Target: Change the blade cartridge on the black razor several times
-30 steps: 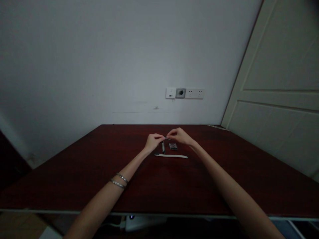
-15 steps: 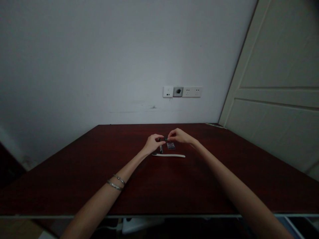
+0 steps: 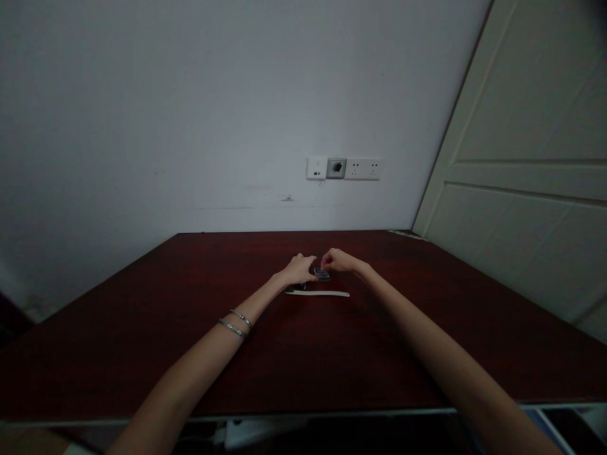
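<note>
My left hand [image 3: 300, 270] is at the left side of a small clear, flat case [image 3: 322, 276]. Its thumb and forefinger are apart, with the thumb by the case's left edge; I cannot tell whether it presses on it. My right hand [image 3: 337, 260] is closed in a pinch just above the case's far right corner. Whatever lies between those fingertips is too small to name. A white strap-like strip [image 3: 323, 293] lies nearer to me, its left end dark. Beneath my left wrist a small dark object [image 3: 301, 286] is mostly hidden.
The dark red table [image 3: 265, 366] meets a pale wall with sockets [image 3: 363, 169] at the back. A panelled door [image 3: 516, 189] stands at the right. Below the table's front edge there is a white object [image 3: 256, 433].
Both hands have lowered toward the clear case, the left shifting right to its side. The dark upright item beside the left hand is now mostly covered. The view has tilted slightly.
</note>
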The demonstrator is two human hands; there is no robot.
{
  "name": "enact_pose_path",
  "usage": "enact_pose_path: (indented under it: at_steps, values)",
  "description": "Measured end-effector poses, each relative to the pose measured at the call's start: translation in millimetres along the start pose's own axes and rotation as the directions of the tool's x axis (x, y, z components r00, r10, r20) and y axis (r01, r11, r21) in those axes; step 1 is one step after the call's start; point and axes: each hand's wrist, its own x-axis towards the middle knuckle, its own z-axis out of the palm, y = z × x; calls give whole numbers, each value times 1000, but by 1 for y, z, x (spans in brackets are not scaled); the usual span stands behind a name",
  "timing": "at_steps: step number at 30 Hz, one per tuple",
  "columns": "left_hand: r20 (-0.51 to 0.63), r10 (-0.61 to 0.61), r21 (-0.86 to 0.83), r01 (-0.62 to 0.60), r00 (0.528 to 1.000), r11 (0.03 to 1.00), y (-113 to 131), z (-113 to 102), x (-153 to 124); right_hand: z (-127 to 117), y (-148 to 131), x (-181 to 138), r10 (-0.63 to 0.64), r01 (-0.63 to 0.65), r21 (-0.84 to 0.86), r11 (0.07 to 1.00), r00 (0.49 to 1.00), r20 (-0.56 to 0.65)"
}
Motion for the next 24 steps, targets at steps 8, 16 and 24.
enact_pose_path:
  at_steps: [8, 16, 24]
  values:
    - [22, 23, 11, -23, 999, 1000, -1, 6, 3, 1, -5, 0, 10, -10, 6, 1000, 999, 38]
    - [46, 62, 69, -65, 997, 996, -3, 8, 6, 5, -6, 0, -14, 14, -16, 1000, 1000, 17]
    - [48, 91, 58, -93, 995, 994, -6, 9, 7, 10, -8, -6, -44, 43, -24, 999, 998, -55]
